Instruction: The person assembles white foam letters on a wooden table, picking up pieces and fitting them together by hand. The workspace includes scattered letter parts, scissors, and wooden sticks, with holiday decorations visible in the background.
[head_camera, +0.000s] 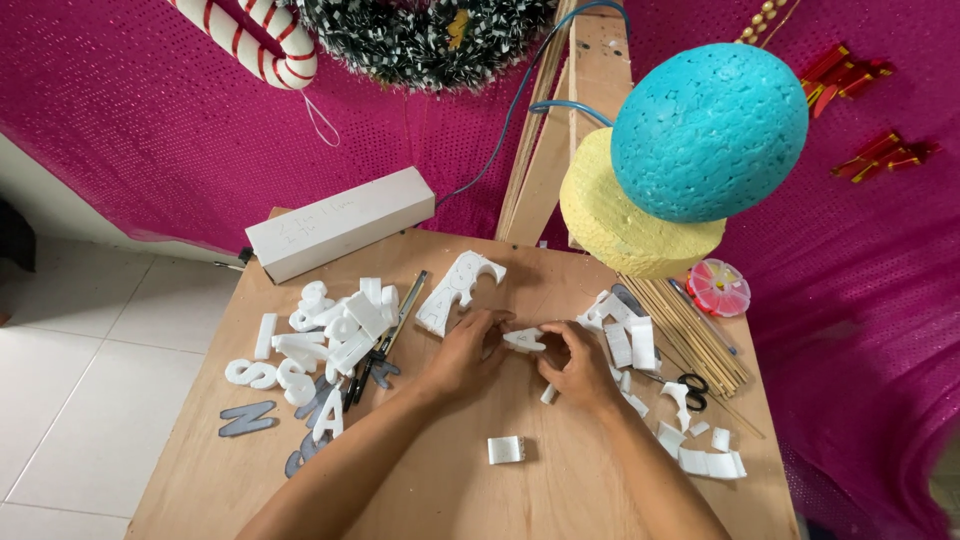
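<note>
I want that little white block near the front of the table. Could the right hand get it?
Probably yes. The white block lies alone on bare wood, nothing over it, but the right hand is busy with a foam piece.

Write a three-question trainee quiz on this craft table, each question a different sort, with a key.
1. True or false: the left hand and the right hand both grip the small white foam piece.
2. Which thing lies right of the right hand? A) the scissors B) the pile of white foam letters C) the long white box
3. Fill in: the loose white foam block lies on the wooden table between the person's two ____.

Key: 1 true; 2 A; 3 forearms.
</note>
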